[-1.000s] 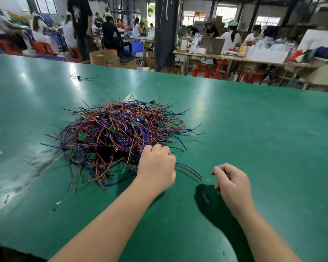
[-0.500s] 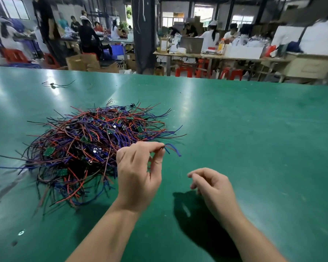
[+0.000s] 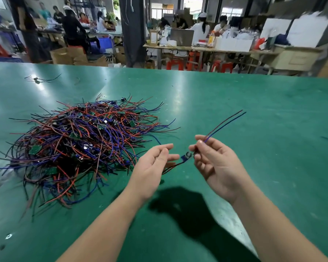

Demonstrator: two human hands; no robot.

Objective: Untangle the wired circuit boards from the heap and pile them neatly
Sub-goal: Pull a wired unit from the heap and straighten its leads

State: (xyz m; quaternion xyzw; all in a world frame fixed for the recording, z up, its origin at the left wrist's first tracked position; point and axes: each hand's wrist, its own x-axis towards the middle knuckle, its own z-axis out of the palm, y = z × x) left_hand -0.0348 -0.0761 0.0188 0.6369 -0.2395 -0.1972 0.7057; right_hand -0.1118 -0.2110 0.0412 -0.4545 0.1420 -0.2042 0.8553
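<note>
Right hand (image 3: 214, 163) fingers pinch one wired board (image 3: 185, 157) by its wires, above the counter (image 3: 263, 152). Left hand (image 3: 151, 165) fingers loose, gripping nothing, beside heap (image 3: 74, 144).

One wired board (image 3: 186, 156) now clear of the heap (image 3: 80, 144). Right hand (image 3: 214, 163) pinches its wires; left hand (image 3: 151, 165) has opened.

The small board (image 3: 186, 156) is blurry. Its lower wires (image 3: 171, 167) hide behind the left hand (image 3: 151, 167). The heap (image 3: 74, 140) runs off the left edge.
</note>
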